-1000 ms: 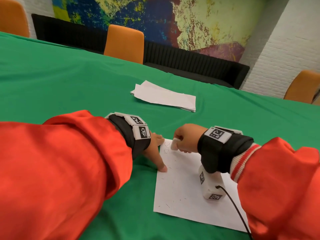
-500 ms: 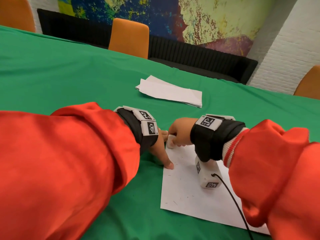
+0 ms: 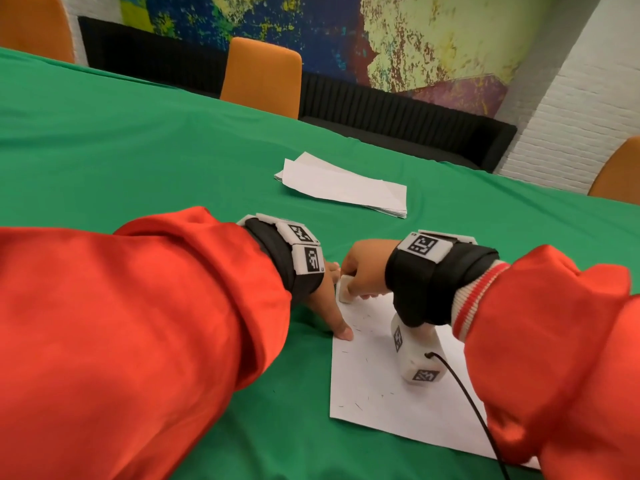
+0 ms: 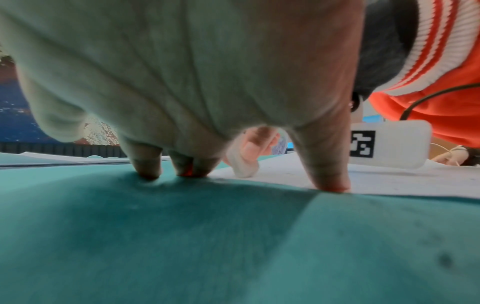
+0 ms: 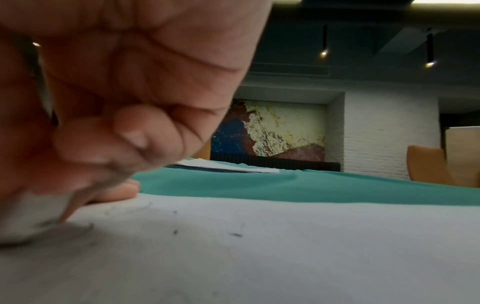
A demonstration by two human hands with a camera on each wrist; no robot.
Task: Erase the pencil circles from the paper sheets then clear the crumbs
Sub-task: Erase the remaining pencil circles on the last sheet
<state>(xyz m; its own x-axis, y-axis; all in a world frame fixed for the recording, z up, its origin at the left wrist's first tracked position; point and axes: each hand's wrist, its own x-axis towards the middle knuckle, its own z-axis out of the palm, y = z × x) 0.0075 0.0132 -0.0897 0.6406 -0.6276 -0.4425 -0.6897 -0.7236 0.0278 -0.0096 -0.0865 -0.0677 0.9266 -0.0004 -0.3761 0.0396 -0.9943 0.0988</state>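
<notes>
A meeting room or office lounge is showing here: a long table (image 3: 138, 140) under a green cloth is stretching across the room, orange upholstered chairs (image 3: 261, 76) are standing along its far edge, and a black ribbed bench (image 3: 398, 123) is running below a large abstract mural (image 3: 346, 32). White-painted brick walls (image 3: 568, 126) and hanging ceiling spotlights (image 5: 324, 52) are framing it.

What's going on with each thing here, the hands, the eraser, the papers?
Right hand: gripping the eraser.
Eraser: pressed on the near sheet's far corner.
Left hand: fingertips pinning the sheet's left edge.
Near sheet: flat, strewn with dark crumbs.
Paper stack: lying untouched farther off.
</notes>
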